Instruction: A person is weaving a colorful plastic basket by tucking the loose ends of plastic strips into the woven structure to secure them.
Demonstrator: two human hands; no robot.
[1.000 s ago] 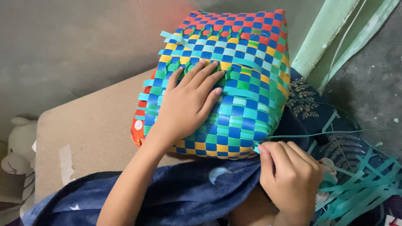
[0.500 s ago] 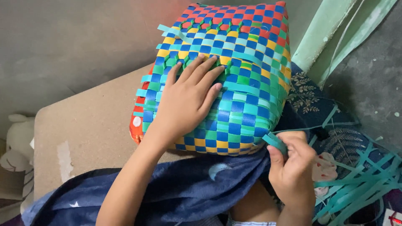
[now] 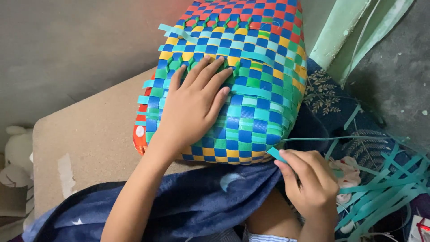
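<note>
Woven basket (image 3: pixel 251 80) on lap, strap end at its 5 o'clock corner.
Left hand (image 3: pixel 192 107) lies flat, fingers spread; right hand (image 3: pixel 309 183) pinches teal strap (image 3: pixel 277 154). Strap likely springy, slick; grip near weave.

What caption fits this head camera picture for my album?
Left hand flat on a colourful woven basket, right hand pinching a teal strip.

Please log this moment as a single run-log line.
left hand: flat on woven basket | right hand: pinching teal strip at basket corner
</note>
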